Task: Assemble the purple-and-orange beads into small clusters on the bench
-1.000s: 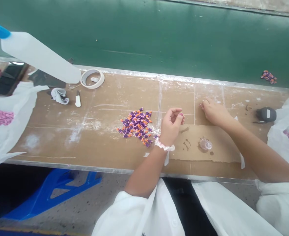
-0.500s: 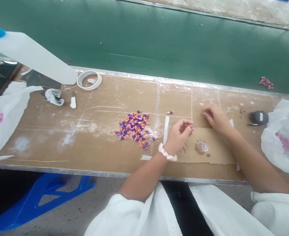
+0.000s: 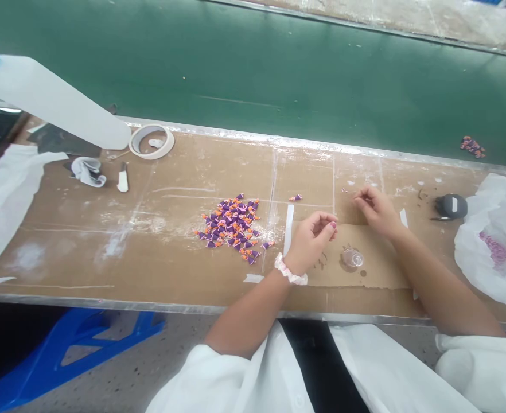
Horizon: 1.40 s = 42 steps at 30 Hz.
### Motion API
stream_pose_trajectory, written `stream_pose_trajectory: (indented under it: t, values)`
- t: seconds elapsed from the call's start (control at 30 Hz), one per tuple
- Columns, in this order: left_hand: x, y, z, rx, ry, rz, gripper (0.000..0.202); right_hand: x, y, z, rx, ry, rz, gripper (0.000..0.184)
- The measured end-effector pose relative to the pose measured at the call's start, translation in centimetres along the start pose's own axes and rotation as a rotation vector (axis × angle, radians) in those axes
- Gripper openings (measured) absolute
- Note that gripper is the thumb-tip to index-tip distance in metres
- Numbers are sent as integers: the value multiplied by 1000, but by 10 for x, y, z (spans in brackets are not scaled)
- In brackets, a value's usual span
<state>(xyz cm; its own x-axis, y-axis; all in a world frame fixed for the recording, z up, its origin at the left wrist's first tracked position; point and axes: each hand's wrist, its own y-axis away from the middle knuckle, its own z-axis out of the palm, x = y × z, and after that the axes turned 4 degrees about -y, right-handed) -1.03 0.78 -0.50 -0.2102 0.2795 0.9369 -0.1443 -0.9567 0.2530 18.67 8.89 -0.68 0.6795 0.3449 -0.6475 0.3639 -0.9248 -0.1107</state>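
- hovering over a cardboard sheet (image 3: 377,269) taped onto the brown worktop (image 3: 150,246), the left hand (image 3: 311,241) has its fingers curled in with thumb and fingertips pinched together; whether anything small sits between them cannot be told.
- the right hand (image 3: 376,209) rests at about 2 o'clock from the left one, fingertips drawn together and touching the worktop at the sheet's far edge; what they press on is too small to make out.
- a small clear cup (image 3: 351,258) stands on the sheet between the two wrists, just at 4 o'clock of the left hand.
- a heap of purple and orange pieces (image 3: 231,226) lies at 9 o'clock of the left hand, near it but apart.
- one loose purple piece (image 3: 296,198) lies at 11 o'clock of the left hand, beside a white tape strip (image 3: 288,228).
- far off at 10 o'clock sit a tape roll (image 3: 151,141) and a white bottle (image 3: 50,103).
- at 3 o'clock of the right hand lie a dark round object (image 3: 450,205) and a white bag (image 3: 491,241).
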Motion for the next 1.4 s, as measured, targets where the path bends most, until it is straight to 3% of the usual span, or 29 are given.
stream_pose_trajectory:
  t: [0.1,0.17,0.27,0.47,0.7,0.9,1.0,1.2,1.4]
  values:
    - [-1,3,4,-75,-23,44,16,-21,25,1,6,-196,12,13]
    - [-1,6,8,-142,-49,106,17,-37,44,3,-57,-579,56,13]
    - [-2,12,14,-205,-65,182,15,-56,66,6,-69,-794,59,9]
    - [-2,18,17,-210,-70,236,14,-63,77,3,19,-625,-75,7]
    - [3,17,14,-211,-189,295,10,-62,82,-1,98,-357,-260,22]
    - [0,19,17,-188,-132,370,8,-65,88,4,195,-453,-231,35]
    - [-2,20,19,-169,-147,403,9,-68,88,2,182,-444,-246,35]
    - [-1,23,18,-146,-280,429,12,-72,84,0,189,-374,-300,34]
    - [-3,23,18,-158,-438,544,14,-70,84,0,175,-337,-309,28]
